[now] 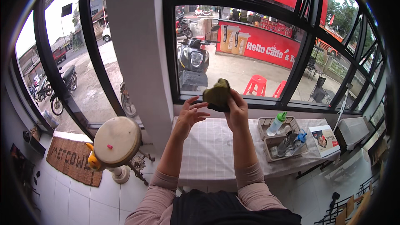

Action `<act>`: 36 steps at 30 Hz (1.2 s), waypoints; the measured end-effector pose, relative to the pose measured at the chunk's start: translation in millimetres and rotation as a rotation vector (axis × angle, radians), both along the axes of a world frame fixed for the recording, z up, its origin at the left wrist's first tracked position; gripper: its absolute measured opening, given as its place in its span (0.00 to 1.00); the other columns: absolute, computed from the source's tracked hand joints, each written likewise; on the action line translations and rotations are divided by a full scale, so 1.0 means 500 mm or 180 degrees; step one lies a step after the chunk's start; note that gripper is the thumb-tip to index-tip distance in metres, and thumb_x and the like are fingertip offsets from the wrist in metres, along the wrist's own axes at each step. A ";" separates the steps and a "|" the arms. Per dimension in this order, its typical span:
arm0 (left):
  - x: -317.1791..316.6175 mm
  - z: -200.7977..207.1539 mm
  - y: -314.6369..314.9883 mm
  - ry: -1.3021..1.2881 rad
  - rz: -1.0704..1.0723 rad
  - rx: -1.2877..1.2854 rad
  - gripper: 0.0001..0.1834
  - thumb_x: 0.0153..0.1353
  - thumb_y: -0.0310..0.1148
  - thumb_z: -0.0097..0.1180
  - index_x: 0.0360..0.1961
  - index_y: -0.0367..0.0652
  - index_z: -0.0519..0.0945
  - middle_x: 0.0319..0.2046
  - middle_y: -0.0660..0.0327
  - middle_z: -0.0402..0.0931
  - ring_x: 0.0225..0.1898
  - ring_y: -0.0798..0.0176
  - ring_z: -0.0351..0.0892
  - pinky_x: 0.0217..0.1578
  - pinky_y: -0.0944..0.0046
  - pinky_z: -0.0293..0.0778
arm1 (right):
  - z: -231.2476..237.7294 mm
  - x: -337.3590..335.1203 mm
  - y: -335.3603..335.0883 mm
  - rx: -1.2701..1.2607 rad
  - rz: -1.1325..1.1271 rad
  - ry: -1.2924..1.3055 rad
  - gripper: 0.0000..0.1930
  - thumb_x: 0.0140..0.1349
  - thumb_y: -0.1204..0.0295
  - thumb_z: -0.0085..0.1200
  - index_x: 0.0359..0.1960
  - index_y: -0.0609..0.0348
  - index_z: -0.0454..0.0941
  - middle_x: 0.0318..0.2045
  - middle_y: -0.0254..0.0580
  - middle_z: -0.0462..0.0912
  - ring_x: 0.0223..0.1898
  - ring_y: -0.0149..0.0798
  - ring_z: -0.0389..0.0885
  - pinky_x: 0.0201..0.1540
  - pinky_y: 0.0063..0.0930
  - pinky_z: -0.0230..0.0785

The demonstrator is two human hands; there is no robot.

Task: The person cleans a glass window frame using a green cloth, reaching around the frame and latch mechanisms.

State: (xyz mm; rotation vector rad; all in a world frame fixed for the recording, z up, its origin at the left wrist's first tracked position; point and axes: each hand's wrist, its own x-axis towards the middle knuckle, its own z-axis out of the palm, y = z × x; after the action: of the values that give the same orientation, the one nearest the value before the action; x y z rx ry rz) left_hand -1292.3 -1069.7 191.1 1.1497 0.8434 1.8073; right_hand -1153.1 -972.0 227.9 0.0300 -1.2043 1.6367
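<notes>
In front of the window, raised above the table, is a small olive-green item with a black lower part (pixel 217 94); it looks like soft folded cloth, and I cannot tell its exact kind. My right hand (pixel 237 110) grips it by its right side, with the thumb and fingers closed on the edge. My left hand (pixel 189 118) is just left of it, fingers apart and pointing toward its lower left edge. Whether those fingertips touch it is hard to tell. Below both hands lies a table with a pale checked cloth (pixel 204 150).
Two baskets (pixel 268 158) on the table's right hold bottles, one with a green cap (pixel 276 123). A printed leaflet (pixel 324 141) lies beside them. On the left stand a round stool-like table (pixel 118 139) and a brown doormat (pixel 71 160). A black-framed window (pixel 250 102) rises behind the table.
</notes>
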 end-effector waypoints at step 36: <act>0.163 -0.188 -0.635 0.1223 -0.0435 -0.0882 0.21 0.59 0.29 0.56 0.54 0.36 0.70 0.38 0.62 0.77 0.39 0.71 0.76 0.42 0.70 0.71 | -0.185 0.251 -0.733 -0.0191 -0.0634 -0.2117 0.21 0.58 0.73 0.55 0.52 0.68 0.67 0.45 0.40 0.75 0.47 0.28 0.71 0.51 0.21 0.63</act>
State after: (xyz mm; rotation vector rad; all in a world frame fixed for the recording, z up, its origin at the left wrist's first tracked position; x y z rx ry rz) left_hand -1210.8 -1387.2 97.3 1.3530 1.1647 1.3274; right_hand -1027.5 -1338.6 135.2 -0.6985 -1.5855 1.5472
